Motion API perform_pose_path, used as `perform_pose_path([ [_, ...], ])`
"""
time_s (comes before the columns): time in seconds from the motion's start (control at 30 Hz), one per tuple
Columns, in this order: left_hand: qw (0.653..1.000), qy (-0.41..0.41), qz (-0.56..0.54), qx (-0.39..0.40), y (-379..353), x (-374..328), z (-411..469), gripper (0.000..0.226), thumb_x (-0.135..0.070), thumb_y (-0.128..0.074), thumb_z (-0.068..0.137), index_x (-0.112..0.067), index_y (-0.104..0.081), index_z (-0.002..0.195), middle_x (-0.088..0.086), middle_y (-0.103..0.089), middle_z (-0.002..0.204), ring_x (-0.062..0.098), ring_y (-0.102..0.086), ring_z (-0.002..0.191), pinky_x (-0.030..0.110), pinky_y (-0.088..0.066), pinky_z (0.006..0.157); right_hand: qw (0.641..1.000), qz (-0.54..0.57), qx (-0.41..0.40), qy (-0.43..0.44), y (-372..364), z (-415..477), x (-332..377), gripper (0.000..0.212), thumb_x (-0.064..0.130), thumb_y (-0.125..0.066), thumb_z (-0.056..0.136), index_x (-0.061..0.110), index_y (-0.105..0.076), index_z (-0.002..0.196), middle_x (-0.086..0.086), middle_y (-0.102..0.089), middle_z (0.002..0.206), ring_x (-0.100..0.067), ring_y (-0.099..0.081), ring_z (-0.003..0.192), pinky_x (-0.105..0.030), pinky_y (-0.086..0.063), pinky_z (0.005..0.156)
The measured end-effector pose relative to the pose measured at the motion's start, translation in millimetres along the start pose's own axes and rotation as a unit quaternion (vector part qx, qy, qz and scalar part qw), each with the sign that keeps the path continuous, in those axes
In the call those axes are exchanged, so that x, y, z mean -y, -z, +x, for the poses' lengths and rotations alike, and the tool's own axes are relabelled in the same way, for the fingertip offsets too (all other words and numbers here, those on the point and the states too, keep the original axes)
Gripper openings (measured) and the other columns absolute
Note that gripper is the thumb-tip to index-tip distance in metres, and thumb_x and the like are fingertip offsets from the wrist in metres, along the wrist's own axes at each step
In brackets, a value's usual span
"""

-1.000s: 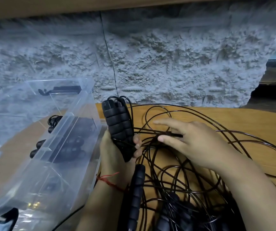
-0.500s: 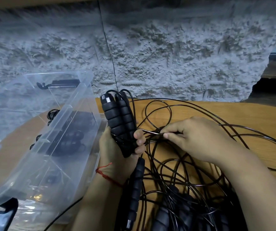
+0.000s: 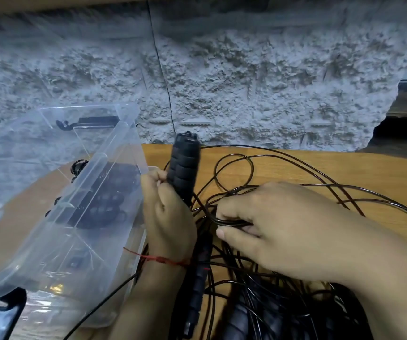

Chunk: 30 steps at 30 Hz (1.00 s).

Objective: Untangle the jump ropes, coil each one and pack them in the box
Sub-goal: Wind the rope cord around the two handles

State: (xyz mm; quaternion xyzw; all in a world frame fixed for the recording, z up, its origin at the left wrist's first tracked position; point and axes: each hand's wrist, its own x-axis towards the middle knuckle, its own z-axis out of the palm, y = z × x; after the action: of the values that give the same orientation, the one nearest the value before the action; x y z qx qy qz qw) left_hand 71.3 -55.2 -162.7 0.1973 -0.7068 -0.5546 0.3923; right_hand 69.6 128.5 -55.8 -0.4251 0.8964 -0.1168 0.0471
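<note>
right hand (image 3: 283, 229) drops nearer, now curled round cord loops (image 3: 230, 223) | left hand (image 3: 168, 217) turns, still gripping paired handles (image 3: 184, 168) upright beside box (image 3: 120, 143) | likely starting coil; tangle (image 3: 271, 305) remains

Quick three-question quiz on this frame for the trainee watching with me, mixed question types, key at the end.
1. True or false: the left hand holds the pair of foam handles upright.
2. What does the right hand grip? A) black cords B) a pair of scissors C) nothing
3. Fill in: the coiled ropes already packed lie inside the clear plastic ____.

Key: 1 true; 2 A; 3 box.
</note>
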Motion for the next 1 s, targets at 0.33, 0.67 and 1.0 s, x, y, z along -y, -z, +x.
perform_pose_path([
  [0.33, 0.969, -0.097, 0.104, 0.202, -1, 5, -7, 0.016, -0.035, -0.036, 0.109, -0.030, -0.050, 0.114, 0.000, -0.065, 0.090, 0.028, -0.062, 0.085, 0.047, -0.050, 0.070, 0.995, 0.024, -0.075, 0.060, 5, 3, -11, 0.025, 0.061, -0.044, 0.102, 0.041, -0.057, 0.096, 0.017, -0.058, 0.072, -0.007, -0.054, 0.072, -0.038, -0.047, 0.064],
  [0.67, 0.909, -0.222, 0.176, 0.305, 1, -22, -29, 0.045, -0.046, -0.019, 0.107, -0.020, -0.056, 0.103, -0.004, -0.057, 0.083, 0.017, -0.054, 0.080, 0.041, -0.045, 0.069, 0.968, 0.149, -0.201, 0.019, 6, 3, -58, 0.021, 0.056, -0.067, 0.094, 0.038, -0.078, 0.096, 0.021, -0.074, 0.091, -0.004, -0.071, 0.089, -0.040, -0.057, 0.075],
  [1.0, 0.864, -0.312, 0.148, 0.367, 1, -25, -37, 0.032, -0.039, -0.043, 0.099, -0.016, -0.065, 0.102, -0.006, -0.053, 0.080, 0.013, -0.053, 0.073, 0.038, -0.045, 0.060, 0.925, 0.374, -0.062, 0.029, -8, 5, -79, 0.015, 0.028, -0.088, 0.080, 0.014, -0.082, 0.080, -0.004, -0.074, 0.073, -0.013, -0.065, 0.068, -0.026, -0.050, 0.064],
])
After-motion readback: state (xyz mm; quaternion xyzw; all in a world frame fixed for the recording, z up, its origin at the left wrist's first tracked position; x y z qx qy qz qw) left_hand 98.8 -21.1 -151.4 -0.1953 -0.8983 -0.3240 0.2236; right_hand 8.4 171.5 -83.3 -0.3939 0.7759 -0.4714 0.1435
